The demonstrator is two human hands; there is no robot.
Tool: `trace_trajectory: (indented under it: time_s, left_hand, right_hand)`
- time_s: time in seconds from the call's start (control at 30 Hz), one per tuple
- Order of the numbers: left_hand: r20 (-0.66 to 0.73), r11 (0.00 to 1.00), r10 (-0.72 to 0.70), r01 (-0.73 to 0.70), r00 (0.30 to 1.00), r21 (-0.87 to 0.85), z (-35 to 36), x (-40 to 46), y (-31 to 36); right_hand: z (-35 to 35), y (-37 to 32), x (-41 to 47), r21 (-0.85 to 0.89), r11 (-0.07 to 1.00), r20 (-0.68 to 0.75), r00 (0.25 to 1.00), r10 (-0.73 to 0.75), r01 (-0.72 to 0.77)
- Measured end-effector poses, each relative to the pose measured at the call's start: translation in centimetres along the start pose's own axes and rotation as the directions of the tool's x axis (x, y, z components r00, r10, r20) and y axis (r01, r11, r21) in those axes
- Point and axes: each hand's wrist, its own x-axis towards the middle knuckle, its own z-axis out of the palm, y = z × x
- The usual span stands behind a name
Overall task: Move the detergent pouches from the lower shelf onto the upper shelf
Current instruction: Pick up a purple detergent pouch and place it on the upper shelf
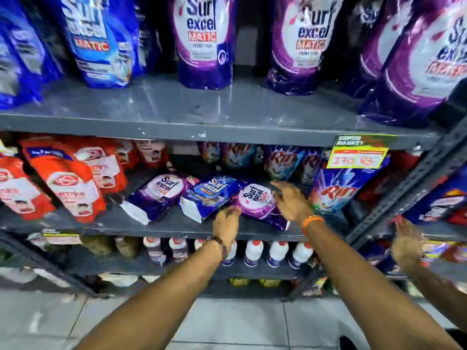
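Grey steel upper shelf (177,107) has bare room between standing pouches; below, on the lower shelf (151,227), open left hand (226,223) and right hand (290,200) bracket a flat purple pouch (257,202), neither grip closed; supporting both sides should prevent sagging.

Upper shelf (177,114): purple pouch (204,41) reads "Surf excel MATIC", small print below illegible; blue pouch (101,41) "MATIC" clear, brand blurred. 2nd purple pouch (303,44) same "Surf excel MATIC". Lower shelf (177,227): lying pouches (257,200) marked "Surf excel". Blue packs (336,190) read "Rin". Yellow price tag (357,155): "SUPER" header, handwritten "170"; 2nd figure unreadable. Red packs (68,178): logo unreadable.
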Motion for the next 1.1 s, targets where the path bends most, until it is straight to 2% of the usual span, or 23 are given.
trace_trajectory:
  time_s: [0.13, 0.2, 0.3, 0.43, 0.53, 0.63, 0.7, 0.77, 0.87, 0.97, 1.1]
  left_hand:
    - [0.013, 0.95, -0.23, 0.227, 0.973, -0.215, 2.9, 1.7, 0.4]
    - [0.029, 0.912, -0.289, 0.285, 0.957, -0.295, 4.0, 2.3, 0.6]
    - [0.012, 0.875, -0.325, 0.305, 0.946, -0.376, 5.2, 3.6, 0.4]
    - [0.021, 0.814, -0.348, 0.313, 0.937, -0.49, 6.4, 5.1, -0.4]
    - [-0.018, 0.859, -0.318, 0.28, 0.948, -0.429, 6.5, 5.5, -0.9]
    - [-0.009, 0.912, -0.292, 0.276, 0.956, -0.302, 6.4, 7.1, -2.9]
    - [0.029, 0.93, -0.296, 0.295, 0.955, -0.219, 6.2, 7.3, -3.6]
    - [0.065, 0.938, -0.296, 0.303, 0.953, -0.169, 6.0, 4.9, -2.0]
    - [0.106, 0.954, -0.257, 0.27, 0.961, -0.129, 6.3, 3.0, -1.1]
    - [0.131, 0.981, -0.178, 0.186, 0.975, -0.05, 7.0, 1.8, 0.0]
    - [0.17, 0.998, -0.017, 0.027, 0.985, -0.058, 7.3, 1.5, 0.9]
  right_hand:
    - [0.3, 1.3, 3.6, -0.093, 0.99, 0.247, 0.96, 0.129, -0.109]
    - [1.2, 2.1, 5.1, -0.143, 0.981, 0.307, 0.936, 0.17, -0.131]
    - [1.9, 3.1, 5.7, -0.156, 0.975, 0.364, 0.908, 0.207, -0.159]
    - [1.9, 3.7, 5.5, -0.142, 0.977, 0.346, 0.917, 0.2, -0.16]
    - [1.7, 4.4, 4.5, -0.124, 0.97, 0.405, 0.882, 0.241, -0.208]
    - [0.7, 5.2, 2.2, -0.005, 0.956, 0.478, 0.839, 0.259, -0.292]
    - [0.3, 5.7, 0.2, 0.152, 0.898, 0.518, 0.807, 0.282, -0.412]
    - [0.0, 6.0, -1.8, 0.285, 0.79, 0.561, 0.763, 0.322, -0.543]
    - [0.5, 7.2, -4.2, 0.359, 0.74, 0.526, 0.778, 0.343, -0.569]
    - [0.7, 8.1, -6.2, 0.526, 0.628, 0.5, 0.806, 0.317, -0.573]
    - [0.6, 8.3, -7.2, 0.595, 0.619, 0.398, 0.857, 0.326, -0.512]
